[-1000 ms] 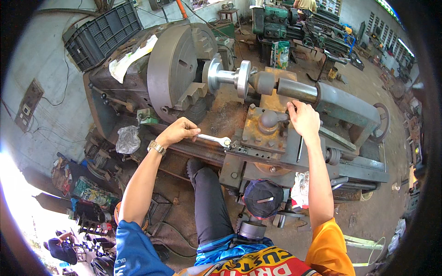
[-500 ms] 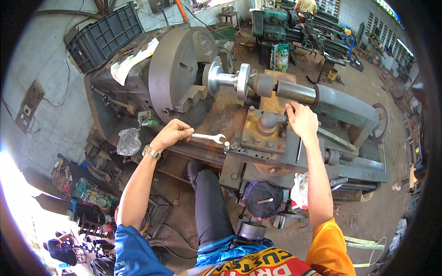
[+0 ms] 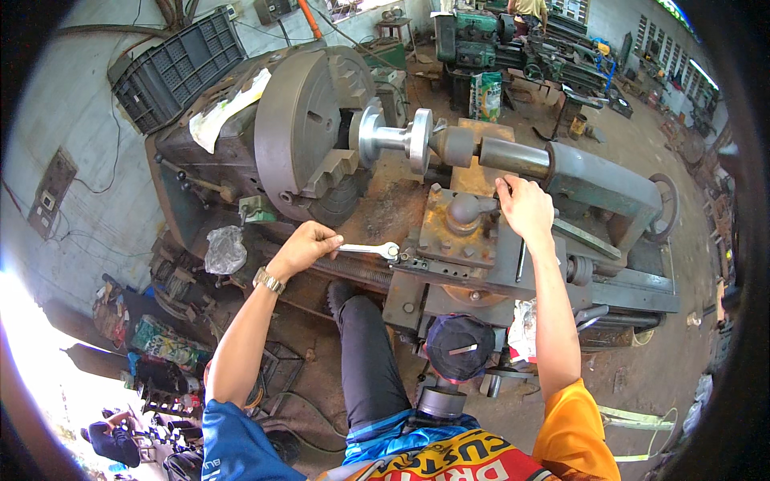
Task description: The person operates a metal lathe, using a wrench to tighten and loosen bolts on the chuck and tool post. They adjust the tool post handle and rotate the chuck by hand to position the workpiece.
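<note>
My left hand (image 3: 306, 247) pinches the shank of a silver open-end wrench (image 3: 365, 249). The wrench's jaw meets the small bolt at the left end of the tool holder bar (image 3: 449, 268), which is clamped in the lathe's rusty square tool post (image 3: 457, 238). On the right, my right hand (image 3: 525, 210) is closed round the end of the lever (image 3: 486, 205) that comes off the tool post's round knob (image 3: 463, 209). Behind them, a shiny flanged metal workpiece (image 3: 393, 139) sits between the large chuck (image 3: 293, 124) and the tailstock centre (image 3: 455, 147).
The tailstock (image 3: 605, 183) and its handwheel (image 3: 662, 208) stand to the right. A dark cap (image 3: 459, 347) rests at the carriage front, close to my leg. A plastic bag (image 3: 225, 249) hangs left of the bed. Another lathe (image 3: 469, 40) and a person (image 3: 529, 10) are farther back.
My left hand has shifted slightly right and down, bringing the wrench's jaw onto the bolt, which it was just short of before. My right hand stays on the lever.
</note>
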Demonstrator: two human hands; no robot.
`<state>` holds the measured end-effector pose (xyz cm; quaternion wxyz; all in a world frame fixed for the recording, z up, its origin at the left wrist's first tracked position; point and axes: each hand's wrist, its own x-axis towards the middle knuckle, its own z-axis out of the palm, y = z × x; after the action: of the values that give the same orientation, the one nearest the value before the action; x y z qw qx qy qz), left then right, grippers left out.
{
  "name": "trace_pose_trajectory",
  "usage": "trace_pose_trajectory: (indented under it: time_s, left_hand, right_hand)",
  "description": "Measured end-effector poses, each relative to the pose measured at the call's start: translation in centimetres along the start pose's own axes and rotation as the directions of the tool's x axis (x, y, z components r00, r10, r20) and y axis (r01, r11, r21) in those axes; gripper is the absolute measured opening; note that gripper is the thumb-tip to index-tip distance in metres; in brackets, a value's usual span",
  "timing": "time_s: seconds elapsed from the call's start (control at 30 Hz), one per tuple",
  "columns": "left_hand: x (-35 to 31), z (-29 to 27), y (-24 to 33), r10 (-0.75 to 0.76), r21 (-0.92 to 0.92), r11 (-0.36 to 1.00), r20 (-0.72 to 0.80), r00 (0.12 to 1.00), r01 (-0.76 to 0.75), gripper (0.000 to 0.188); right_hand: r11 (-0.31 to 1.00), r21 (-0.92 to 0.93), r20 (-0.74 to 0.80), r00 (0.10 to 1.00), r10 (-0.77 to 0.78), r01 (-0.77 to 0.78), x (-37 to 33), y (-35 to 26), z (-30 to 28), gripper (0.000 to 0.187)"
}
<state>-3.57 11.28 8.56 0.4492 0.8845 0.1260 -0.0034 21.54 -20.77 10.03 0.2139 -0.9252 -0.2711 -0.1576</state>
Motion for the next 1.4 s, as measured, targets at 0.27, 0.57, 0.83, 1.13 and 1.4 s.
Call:
trace_pose_trajectory:
  time_s: [0.27, 0.57, 0.83, 1.13, 1.4]
  left_hand:
    - [-8.9, 8.8, 4.0, -0.308, -0.705, 0.637, 0.137, 0.941, 0.311, 0.025]
    - [-5.8, 20.2, 13.7, -0.163, -0.966, -0.234, -0.073, 0.984, -0.111, 0.023]
    - [2.4, 24.0, 20.0, -0.476, -0.732, -0.393, -0.356, 0.804, -0.557, 0.019]
    - [4.6, 23.6, 19.5, -0.361, -0.836, -0.431, -0.187, 0.914, -0.341, 0.009]
    - [1.0, 23.5, 16.6, -0.106, -0.835, -0.518, -0.155, 0.982, -0.187, 0.009]
  right_hand:
    - [0.999, -0.005, 0.021, 0.999, 0.034, -0.034, 0.1, 0.1, 0.4, 0.037]
    - [0.999, -0.03, 0.028, 0.999, 0.038, -0.038, 0.1, 0.1, 0.5, 0.038]
    - [0.995, -0.066, 0.133, 0.987, 0.087, -0.079, 0.8, 1.1, 1.2, 0.048]
    - [1.0, -0.014, 0.138, 0.99, -0.005, 0.007, 2.3, 3.4, 2.3, 0.043]
    - [0.97, -0.025, 0.125, 0.963, -0.239, 0.244, 4.4, 5.7, 3.7, 0.044]
